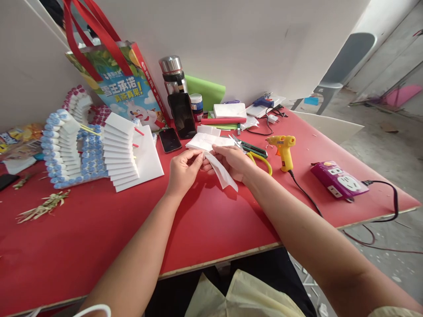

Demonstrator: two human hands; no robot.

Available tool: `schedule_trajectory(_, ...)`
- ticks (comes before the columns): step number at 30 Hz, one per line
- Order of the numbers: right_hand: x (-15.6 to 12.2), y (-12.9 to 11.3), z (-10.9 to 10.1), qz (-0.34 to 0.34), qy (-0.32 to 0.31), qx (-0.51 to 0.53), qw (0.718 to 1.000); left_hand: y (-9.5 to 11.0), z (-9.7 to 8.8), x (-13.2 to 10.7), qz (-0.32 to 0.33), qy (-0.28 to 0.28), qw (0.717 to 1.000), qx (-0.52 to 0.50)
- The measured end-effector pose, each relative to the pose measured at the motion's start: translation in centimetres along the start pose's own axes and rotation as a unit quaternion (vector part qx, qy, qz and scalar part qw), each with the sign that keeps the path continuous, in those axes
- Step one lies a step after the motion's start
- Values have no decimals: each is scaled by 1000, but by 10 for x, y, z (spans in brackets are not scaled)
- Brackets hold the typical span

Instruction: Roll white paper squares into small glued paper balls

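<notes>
Above the red table (211, 224), the left hand (185, 171) is pinching the upper end of a white strip (222, 172), thumb and finger closed. The right hand (234, 161) is curling alongside; whether it's gripping, I can't tell.

Shirt: you wear a loose, pale yellow cloth top (244, 299)
Right sleeve: your short, pale cloth sleeve (393, 312)
Legs: your black cloth trousers (277, 268)

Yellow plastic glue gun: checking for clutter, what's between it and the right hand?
Between the right hand and glue gun, the head view shows a curved yellow handle and long dark green tool.
</notes>
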State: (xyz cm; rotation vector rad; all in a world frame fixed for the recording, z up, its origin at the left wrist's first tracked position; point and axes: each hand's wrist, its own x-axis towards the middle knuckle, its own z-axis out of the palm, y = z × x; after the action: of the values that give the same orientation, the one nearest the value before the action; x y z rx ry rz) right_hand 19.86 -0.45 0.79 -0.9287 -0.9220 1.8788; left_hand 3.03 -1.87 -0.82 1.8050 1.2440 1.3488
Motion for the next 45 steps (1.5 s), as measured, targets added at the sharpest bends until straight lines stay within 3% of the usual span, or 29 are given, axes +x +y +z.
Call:
schedule_trajectory(4,0,-4,-6,67,-55,59,994,-4,-1,3,-18,-6,999,-35)
schedule_trajectory(13,1,-1,-9,30,-48,72,996,-2,-3,6,-55,-18,994,-91)
schedule_trajectory(18,2,-1,-8,56,-55,110,991,2,-3,5,-57,-21,994,-96)
schedule_trajectory(24,3,2,-8,41,-20,49,998,-1,-2,4,-39,-27,998,-48)
schedule_trajectory(33,4,4,-5,1,3,-1,1000,-2,0,4,-49,-37,996,-65)
schedule_trajectory(36,6,8,-2,-65,35,-66,995,0,3,2,-47,-38,997,-48)
schedule_trajectory(39,7,14,1,-173,88,-199,960,2,5,0,-54,-26,998,-3)
schedule_trajectory(41,7,17,2,-204,100,-248,942,1,5,-1,-49,-12,998,27)
schedule_trajectory(45,7,18,4,-131,80,-196,969,-2,5,-1,1,7,998,64)
